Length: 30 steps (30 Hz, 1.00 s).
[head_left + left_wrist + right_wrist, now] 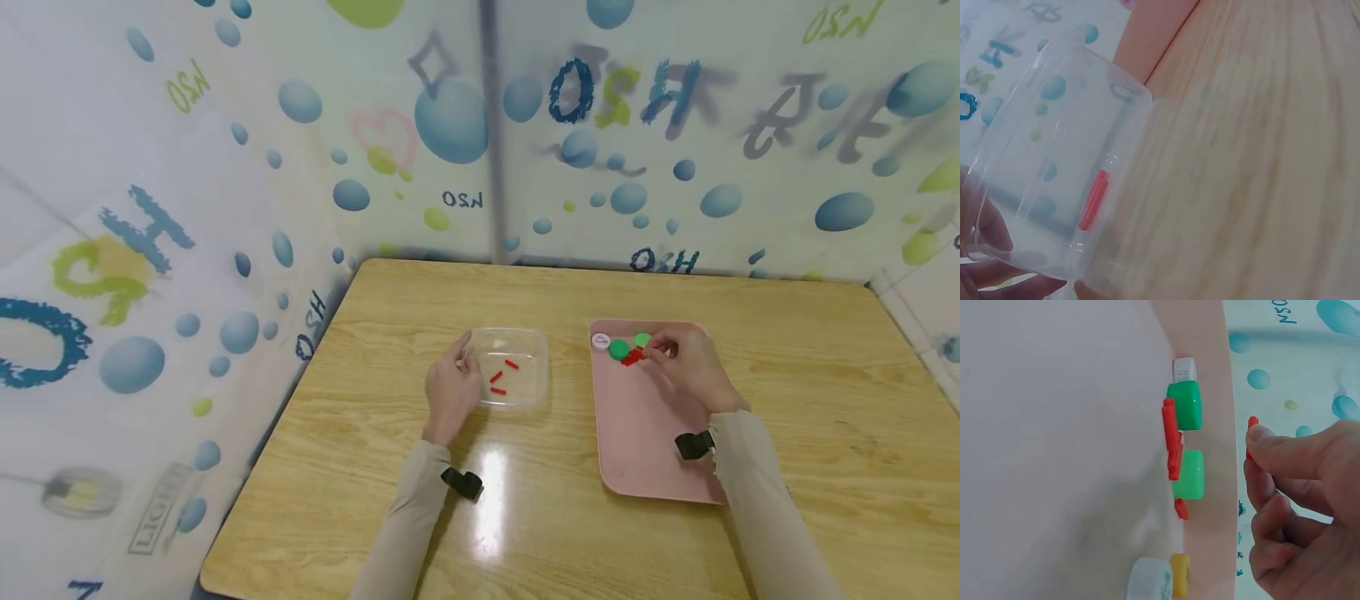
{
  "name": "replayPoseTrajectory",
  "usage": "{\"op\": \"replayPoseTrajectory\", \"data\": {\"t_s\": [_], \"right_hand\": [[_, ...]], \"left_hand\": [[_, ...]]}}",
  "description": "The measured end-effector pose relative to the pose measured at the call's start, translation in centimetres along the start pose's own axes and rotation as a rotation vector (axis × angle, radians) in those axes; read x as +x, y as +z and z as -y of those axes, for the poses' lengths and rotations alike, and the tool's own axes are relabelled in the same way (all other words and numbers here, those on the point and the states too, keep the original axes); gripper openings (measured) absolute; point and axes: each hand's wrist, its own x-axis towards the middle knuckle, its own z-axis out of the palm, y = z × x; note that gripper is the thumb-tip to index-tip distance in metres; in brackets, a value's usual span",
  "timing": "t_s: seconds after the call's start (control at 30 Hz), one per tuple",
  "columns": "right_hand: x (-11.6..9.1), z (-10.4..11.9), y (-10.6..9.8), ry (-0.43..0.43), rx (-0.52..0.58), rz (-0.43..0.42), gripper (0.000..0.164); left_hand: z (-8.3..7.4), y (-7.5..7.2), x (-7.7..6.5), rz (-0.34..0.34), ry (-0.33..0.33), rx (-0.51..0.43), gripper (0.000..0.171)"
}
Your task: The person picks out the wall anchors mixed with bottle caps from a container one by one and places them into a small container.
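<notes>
My left hand [452,392] grips the left wall of a clear plastic container [545,371], thumb and fingers at its rim. Inside it lie 3 short red sticks [498,391], and the left wrist view shows them against the container's floor. Over the back of a pink tray [637,450], my right hand [693,367] pinches another small red stick [1252,422] between thumb and index finger. Below these fingers, several red sticks [1170,425] lie loose on the tray beside a green cap [618,349] and a light green cap [642,340].
A white cap [601,342] sits in the tray's back left corner. In the right wrist view, a yellow cap [1180,575] and another white cap [1150,579] stand along the tray's edge. Patterned walls border the wooden table [525,517] at the back and left.
</notes>
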Motion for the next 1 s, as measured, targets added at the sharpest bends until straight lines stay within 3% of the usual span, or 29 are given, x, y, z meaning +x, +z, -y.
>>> {"op": "replayPoseTrajectory", "data": {"t_s": [0.17, 0.47, 0.83, 1.0], "right_hand": [[-0.2, 0.2, -0.3, 0.021, -0.003, 0.0, 0.009], [0.0, 0.7, -0.6, -0.052, -0.032, -0.054, 0.011], [0.2, 1.4, -1.1, 0.011, -0.011, -0.023, 0.017], [0.5, 1.8, -1.1, -0.005, -0.029, -0.027, 0.018]], "left_hand": [[0.0, 0.0, -0.1, 0.011, -0.01, 0.017, 0.041], [0.0, 0.0, 0.0, -0.015, 0.008, 0.053, 0.04], [0.1, 0.0, 0.0, -0.008, 0.004, 0.047, 0.044], [0.0, 0.0, -0.1, -0.001, 0.006, 0.039, 0.045]]}}
